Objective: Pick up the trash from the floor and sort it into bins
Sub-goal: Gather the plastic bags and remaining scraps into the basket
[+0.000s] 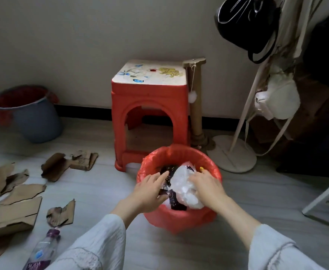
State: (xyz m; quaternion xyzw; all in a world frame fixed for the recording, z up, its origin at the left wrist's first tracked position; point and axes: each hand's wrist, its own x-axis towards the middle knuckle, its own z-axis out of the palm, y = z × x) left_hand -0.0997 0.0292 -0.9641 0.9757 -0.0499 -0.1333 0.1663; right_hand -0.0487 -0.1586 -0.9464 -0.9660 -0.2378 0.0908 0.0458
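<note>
A bin lined with a red bag [179, 219] stands on the floor in front of me. Inside lie a crumpled clear plastic bag [183, 184] and a dark purple wrapper [174, 199]. My left hand [150, 193] reaches over the near rim with fingers stretched, touching the dark wrapper. My right hand [206, 184] presses down on the clear plastic bag with fingers spread. Several torn cardboard pieces [23, 193] lie on the floor to the left. A crushed plastic bottle [43, 250] with a purple label lies at the bottom left.
A second bin, grey-blue with a red liner [37, 121], stands by the wall at the far left. A red plastic stool [150, 114] is behind the near bin. A coat stand with a round base [231, 152] and hanging bags is at the right.
</note>
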